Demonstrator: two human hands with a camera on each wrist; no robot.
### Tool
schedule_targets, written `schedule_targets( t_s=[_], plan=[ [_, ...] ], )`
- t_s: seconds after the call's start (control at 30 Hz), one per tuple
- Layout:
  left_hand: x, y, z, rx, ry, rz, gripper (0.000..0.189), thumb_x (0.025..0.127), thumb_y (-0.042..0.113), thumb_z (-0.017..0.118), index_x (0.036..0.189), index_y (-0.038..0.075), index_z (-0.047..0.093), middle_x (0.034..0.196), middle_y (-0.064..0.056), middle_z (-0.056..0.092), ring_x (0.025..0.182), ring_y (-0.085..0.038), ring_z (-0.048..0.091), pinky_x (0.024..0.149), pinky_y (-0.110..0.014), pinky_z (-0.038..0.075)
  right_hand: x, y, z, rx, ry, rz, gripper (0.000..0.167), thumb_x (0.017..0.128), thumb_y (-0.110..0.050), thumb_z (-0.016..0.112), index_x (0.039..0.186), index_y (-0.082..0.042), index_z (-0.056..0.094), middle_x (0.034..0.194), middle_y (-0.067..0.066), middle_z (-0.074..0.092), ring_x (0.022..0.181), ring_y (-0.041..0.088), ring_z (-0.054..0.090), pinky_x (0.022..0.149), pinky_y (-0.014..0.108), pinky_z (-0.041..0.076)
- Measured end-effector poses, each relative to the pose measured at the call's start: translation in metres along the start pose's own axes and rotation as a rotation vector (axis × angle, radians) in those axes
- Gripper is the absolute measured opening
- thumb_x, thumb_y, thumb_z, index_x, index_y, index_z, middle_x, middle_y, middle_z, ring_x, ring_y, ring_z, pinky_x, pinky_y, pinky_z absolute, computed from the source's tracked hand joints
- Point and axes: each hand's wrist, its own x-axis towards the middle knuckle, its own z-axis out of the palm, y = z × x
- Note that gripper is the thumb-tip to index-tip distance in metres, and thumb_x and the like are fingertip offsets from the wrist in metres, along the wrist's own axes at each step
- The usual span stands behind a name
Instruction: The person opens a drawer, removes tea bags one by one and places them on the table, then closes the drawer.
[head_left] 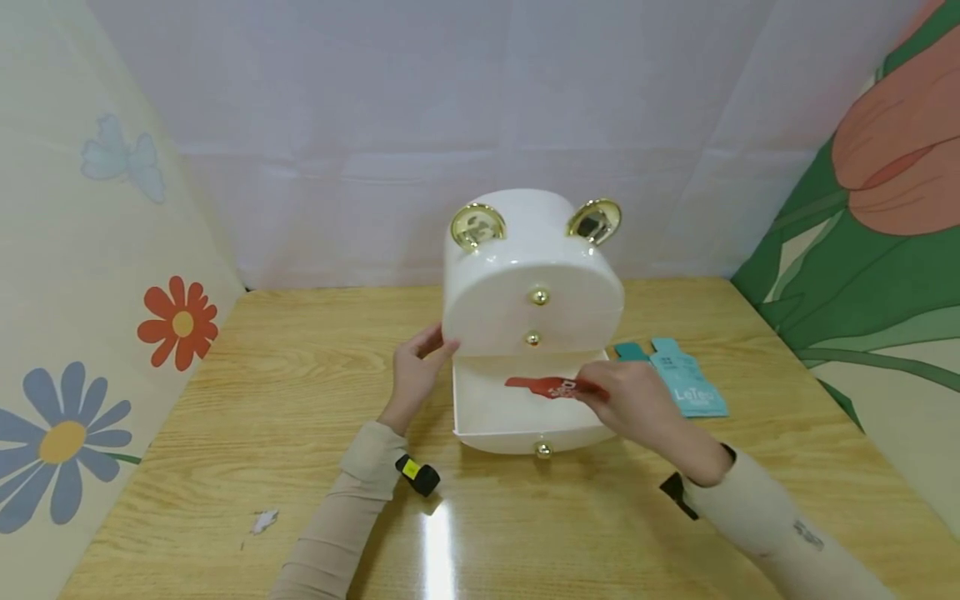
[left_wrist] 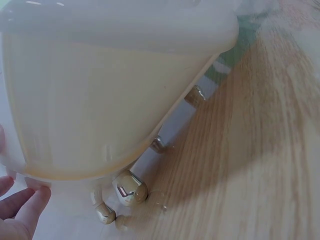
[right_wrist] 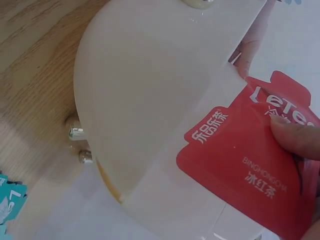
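A white storage box (head_left: 525,325) with two gold-rimmed ears and gold knobs stands on the table. Its bottom drawer (head_left: 487,412) is pulled out, and its bare inside shows. My right hand (head_left: 637,398) pinches a flat red bottle-shaped tea sachet (right_wrist: 235,165), printed with white lettering, between thumb and fingers. The sachet (head_left: 547,387) is over the drawer, apart from its floor. My left hand (head_left: 415,375) touches the left side of the box, thumb at the front edge. In the left wrist view, its fingers (left_wrist: 35,207) show at the lower left.
Two teal sachets, one lighter (head_left: 688,382) and one darker (head_left: 632,351), lie right of the box, partly behind my right hand. A small white scrap (head_left: 265,522) lies on the wooden table (head_left: 300,400) at the left. Cloth backdrops stand behind and at both sides.
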Motion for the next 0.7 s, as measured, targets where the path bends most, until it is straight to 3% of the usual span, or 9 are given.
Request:
schedule_targets(
  t_s=[0.4,0.47,0.53,0.6,0.67,0.7],
  plan=[
    [-0.002,0.002,0.0,-0.002,-0.008,-0.003,0.041,0.08,0.014,0.07,0.117,0.0,0.06,0.114,-0.015,0.061,0.104,-0.025,0.057,0.087,-0.033,0.045,-0.009,0.009,-0.013,-0.02,0.044,0.003,0.021,0.057,-0.002,0.08,0.065,-0.008,0.062,0.058,-0.001,0.059,0.046,0.007,0.049,0.042,0.023,0.039],
    [-0.002,0.004,-0.001,0.002,-0.014,-0.006,0.041,0.081,0.013,0.07,0.118,0.0,0.059,0.114,-0.015,0.061,0.105,-0.026,0.057,0.088,-0.034,0.045,-0.01,0.011,-0.015,-0.023,0.055,0.004,0.017,0.064,-0.01,0.079,0.065,-0.008,0.062,0.058,-0.001,0.059,0.046,0.007,0.049,0.042,0.024,0.039],
    [-0.006,0.012,-0.001,0.015,-0.016,-0.003,0.04,0.081,0.011,0.069,0.118,-0.002,0.059,0.114,-0.017,0.06,0.105,-0.027,0.057,0.087,-0.034,0.046,-0.011,0.013,-0.016,-0.024,0.073,0.001,0.024,0.078,-0.026,0.072,0.064,-0.008,0.062,0.057,-0.002,0.059,0.046,0.007,0.048,0.041,0.024,0.039],
    [-0.009,0.021,-0.001,0.025,-0.017,-0.005,0.039,0.082,0.009,0.067,0.118,-0.004,0.058,0.114,-0.018,0.06,0.105,-0.028,0.057,0.087,-0.034,0.046,-0.012,0.015,-0.017,-0.024,0.09,-0.004,0.04,0.088,-0.04,0.056,0.064,-0.009,0.061,0.057,-0.002,0.057,0.045,0.007,0.047,0.041,0.024,0.038],
    [-0.013,0.03,0.0,0.034,-0.013,-0.004,0.038,0.082,0.006,0.066,0.117,-0.006,0.057,0.114,-0.02,0.06,0.104,-0.029,0.057,0.087,-0.034,0.046,-0.014,0.017,-0.018,-0.029,0.108,-0.011,0.053,0.093,-0.047,0.038,0.063,-0.009,0.06,0.056,-0.003,0.056,0.045,0.006,0.044,0.04,0.023,0.037],
    [-0.015,0.033,0.0,0.039,-0.009,0.0,0.038,0.083,0.006,0.066,0.117,-0.007,0.057,0.113,-0.02,0.06,0.104,-0.029,0.057,0.087,-0.033,0.046,-0.014,0.018,-0.019,-0.028,0.115,-0.015,0.053,0.093,-0.048,0.038,0.063,-0.01,0.06,0.056,-0.003,0.056,0.045,0.005,0.043,0.04,0.023,0.036]
  ],
)
